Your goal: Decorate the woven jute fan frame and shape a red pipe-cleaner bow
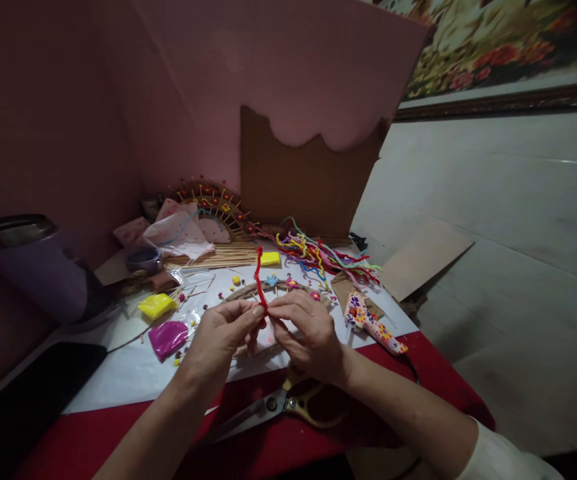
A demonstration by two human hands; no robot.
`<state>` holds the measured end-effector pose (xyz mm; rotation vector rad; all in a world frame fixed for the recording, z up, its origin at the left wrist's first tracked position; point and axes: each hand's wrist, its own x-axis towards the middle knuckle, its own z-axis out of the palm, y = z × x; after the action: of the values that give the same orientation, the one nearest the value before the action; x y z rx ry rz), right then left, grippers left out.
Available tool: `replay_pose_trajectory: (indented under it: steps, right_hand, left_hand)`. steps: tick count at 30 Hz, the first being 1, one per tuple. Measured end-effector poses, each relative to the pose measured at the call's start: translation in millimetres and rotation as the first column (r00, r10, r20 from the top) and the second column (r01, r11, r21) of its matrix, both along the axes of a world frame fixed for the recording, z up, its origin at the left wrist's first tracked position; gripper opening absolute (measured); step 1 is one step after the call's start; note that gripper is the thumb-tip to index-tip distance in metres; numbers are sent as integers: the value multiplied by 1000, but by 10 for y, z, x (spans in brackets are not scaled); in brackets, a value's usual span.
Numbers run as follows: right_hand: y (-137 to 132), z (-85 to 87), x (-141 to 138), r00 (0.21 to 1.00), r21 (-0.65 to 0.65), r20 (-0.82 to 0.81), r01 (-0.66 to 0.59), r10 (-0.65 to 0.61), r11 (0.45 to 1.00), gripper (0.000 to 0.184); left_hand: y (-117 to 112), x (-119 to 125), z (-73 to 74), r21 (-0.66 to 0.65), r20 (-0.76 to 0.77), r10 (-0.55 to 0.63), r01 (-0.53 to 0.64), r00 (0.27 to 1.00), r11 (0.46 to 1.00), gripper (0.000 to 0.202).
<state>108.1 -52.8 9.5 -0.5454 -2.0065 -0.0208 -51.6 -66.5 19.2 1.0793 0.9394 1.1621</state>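
Head view: a red pipe cleaner (259,277) stands up above the middle of the counter's (461,393) near edge, the fingers of the left hand (215,333) and right hand (313,333) clamped together on its lower end. It looks only partly worked: the lower end is gathered at the fingertips, while the upper length remains loose and unshaped. Behind the hands, a low arch (248,291) already carries small coloured flowers; how complete it is, I cannot tell. Toward the far left corner, a larger studded arch (208,200) seems further along.

A white sheet (103,383) covers most of the counter, with red cloth (93,433) along the near edge, where scissors (275,405) lie below the hands. A yellow packet (157,306) and a purple packet (168,339) sit left of centre; a tumbler (28,267) stands by the left edge. Loose pipe cleaners (313,253) heap toward the far edge, and a flower-patterned glue gun (373,323) lies near the right edge. Brown cardboard (303,183) leans against the pink wall (193,73); a framed picture (508,53) hangs to the right in the dim room.
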Motion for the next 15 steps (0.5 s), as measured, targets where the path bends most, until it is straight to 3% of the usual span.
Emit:
replay_pose_trajectory:
  steps: [9, 15]
  right_hand:
    - [102, -47, 80, 990, 153, 141, -16, -6, 988, 16]
    - [91, -37, 100, 986, 60, 166, 10, -20, 998, 15]
  left_hand:
    - [12, 9, -50, -4, -60, -10, 10, 998, 1000, 26]
    - [30, 24, -44, -45, -19, 28, -29, 999, 999, 28]
